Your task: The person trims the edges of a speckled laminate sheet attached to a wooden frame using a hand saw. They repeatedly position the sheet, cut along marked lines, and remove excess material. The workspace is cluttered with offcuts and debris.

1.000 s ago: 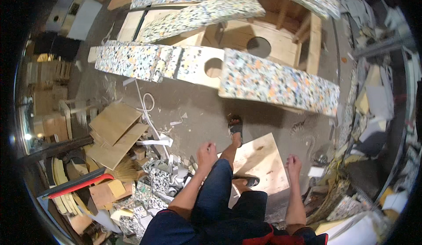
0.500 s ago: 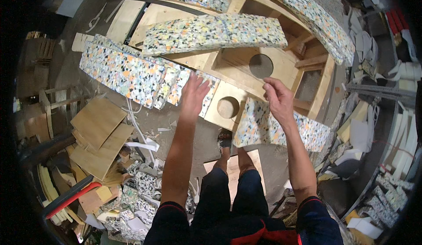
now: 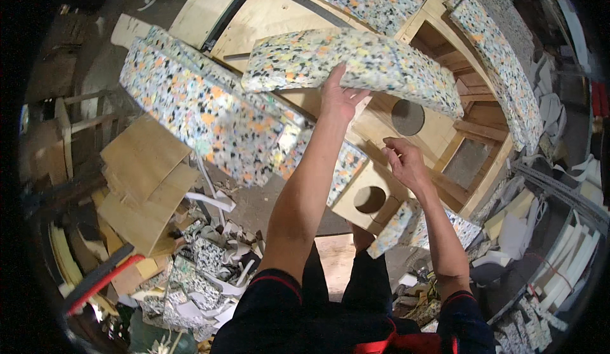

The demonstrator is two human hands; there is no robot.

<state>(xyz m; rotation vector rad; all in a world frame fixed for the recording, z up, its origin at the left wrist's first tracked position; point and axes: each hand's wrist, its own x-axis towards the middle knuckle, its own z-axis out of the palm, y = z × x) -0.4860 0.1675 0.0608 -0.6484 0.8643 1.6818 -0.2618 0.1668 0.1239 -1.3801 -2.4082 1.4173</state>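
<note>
A long curved foam slab [image 3: 356, 58], speckled in several colours, lies across an open wooden frame [image 3: 489, 131]. My left hand [image 3: 342, 100] is at its lower edge, thumb against the front face and fingers under the edge. Over the near side of the frame hovers my right hand [image 3: 408, 162], its fingers curled and thumb close to the index finger; anything pinched there is too small to make out. Below it is a plywood panel [image 3: 352, 209] with a round hole. To the left, more speckled foam [image 3: 190, 106] rests along the frame, partly blurred.
Another foam strip [image 3: 499, 68] runs along the frame's far right side. Plywood sheets [image 3: 143, 157] lie stacked at left, above a heap of foam scraps [image 3: 203, 271]. White foam strips [image 3: 559, 246] are piled at right. A foam piece [image 3: 394, 227] sits beneath my right forearm.
My left hand has moved up and right, from the lower foam pieces to the curved slab's edge. My right hand stays curled near the frame. The whole view has shifted and turned.
</note>
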